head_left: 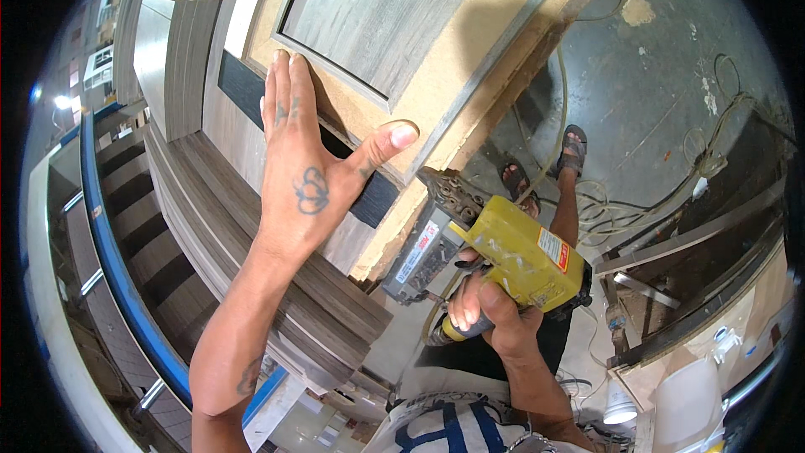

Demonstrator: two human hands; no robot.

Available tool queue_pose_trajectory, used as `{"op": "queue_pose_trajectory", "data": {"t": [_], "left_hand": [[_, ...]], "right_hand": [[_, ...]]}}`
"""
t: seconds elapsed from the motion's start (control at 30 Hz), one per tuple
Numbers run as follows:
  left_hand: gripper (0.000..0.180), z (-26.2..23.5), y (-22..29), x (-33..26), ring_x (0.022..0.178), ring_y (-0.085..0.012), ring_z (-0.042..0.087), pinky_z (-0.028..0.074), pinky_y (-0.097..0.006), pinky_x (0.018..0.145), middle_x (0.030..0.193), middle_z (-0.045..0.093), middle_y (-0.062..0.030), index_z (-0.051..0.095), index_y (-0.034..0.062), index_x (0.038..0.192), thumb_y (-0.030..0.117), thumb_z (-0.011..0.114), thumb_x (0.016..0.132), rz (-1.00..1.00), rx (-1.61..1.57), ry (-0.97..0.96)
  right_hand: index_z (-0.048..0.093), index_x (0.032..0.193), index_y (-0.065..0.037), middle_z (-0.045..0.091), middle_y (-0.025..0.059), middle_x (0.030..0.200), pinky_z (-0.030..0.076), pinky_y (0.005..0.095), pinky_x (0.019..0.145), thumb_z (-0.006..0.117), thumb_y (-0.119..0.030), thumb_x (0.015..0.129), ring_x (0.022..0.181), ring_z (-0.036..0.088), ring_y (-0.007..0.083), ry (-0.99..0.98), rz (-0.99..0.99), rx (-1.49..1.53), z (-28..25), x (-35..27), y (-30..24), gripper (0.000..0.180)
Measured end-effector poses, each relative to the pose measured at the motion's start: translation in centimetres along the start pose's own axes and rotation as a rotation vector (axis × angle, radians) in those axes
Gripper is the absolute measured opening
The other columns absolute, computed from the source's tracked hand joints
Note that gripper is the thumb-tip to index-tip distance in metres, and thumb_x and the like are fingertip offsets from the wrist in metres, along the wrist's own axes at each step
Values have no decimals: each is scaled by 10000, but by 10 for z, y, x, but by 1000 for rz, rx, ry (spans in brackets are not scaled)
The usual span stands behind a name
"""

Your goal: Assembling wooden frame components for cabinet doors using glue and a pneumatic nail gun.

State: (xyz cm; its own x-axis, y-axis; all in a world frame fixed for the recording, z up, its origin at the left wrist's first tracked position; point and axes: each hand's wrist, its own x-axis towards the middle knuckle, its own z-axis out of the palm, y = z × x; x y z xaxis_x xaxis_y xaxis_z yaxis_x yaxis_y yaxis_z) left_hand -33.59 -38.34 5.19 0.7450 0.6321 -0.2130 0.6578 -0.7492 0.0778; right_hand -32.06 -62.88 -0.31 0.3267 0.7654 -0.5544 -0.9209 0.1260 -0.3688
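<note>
My left hand (306,164) lies flat, fingers together and thumb spread, on a tan fibreboard door panel (457,59) with a grey wood-grain inset (377,8). My right hand (486,310) grips the handle of a yellow pneumatic nail gun (503,256). The gun's grey nose and magazine (419,252) press against the lower edge of the panel, just below my left thumb.
Stacked grey wood-grain boards (251,260) lie under the panel on a blue-edged trolley (126,277). Hoses and cables (637,201) trail over the concrete floor on the right. My sandalled feet (545,164) stand there. A white bucket (688,403) and offcuts sit at lower right.
</note>
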Motion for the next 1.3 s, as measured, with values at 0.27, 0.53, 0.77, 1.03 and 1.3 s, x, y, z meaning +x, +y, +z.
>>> {"op": "queue_pose_trajectory", "data": {"t": [0.27,0.53,0.77,1.03,1.3], "left_hand": [[1221,0,0,0,1400,-513,185,242,-517,1145,1421,221,-463,252,-232,1372,659,730,686,7,1,-1],[1212,0,1,0,1399,-512,195,241,-523,1143,1413,230,-467,256,-233,1368,647,738,689,6,-8,4],[1196,1,-1,-1,1396,-514,200,241,-518,1144,1410,241,-466,264,-237,1361,625,753,691,16,-1,14],[1198,2,-2,0,1391,-519,210,238,-504,1147,1403,249,-470,275,-246,1347,622,761,680,28,-24,39],[1193,2,-1,-1,1392,-508,221,233,-505,1148,1408,261,-459,277,-240,1352,605,774,672,27,-31,55]], "right_hand": [[418,1275,76,533,50,651,464,324,538,621,-250,942,546,515,151,15,7,-30,-4,-4,8,508],[426,1273,74,533,46,655,467,319,546,624,-259,939,552,517,146,11,-11,-23,-7,-3,11,511],[421,1274,77,538,47,656,465,315,539,624,-266,938,541,517,150,16,-33,-63,-6,-2,10,522],[423,1254,78,538,51,655,461,314,530,617,-292,941,535,519,160,29,-10,-20,0,-2,6,523],[423,1228,88,529,49,640,461,323,528,608,-286,946,523,519,166,-9,-41,-32,-5,0,9,503]]}}
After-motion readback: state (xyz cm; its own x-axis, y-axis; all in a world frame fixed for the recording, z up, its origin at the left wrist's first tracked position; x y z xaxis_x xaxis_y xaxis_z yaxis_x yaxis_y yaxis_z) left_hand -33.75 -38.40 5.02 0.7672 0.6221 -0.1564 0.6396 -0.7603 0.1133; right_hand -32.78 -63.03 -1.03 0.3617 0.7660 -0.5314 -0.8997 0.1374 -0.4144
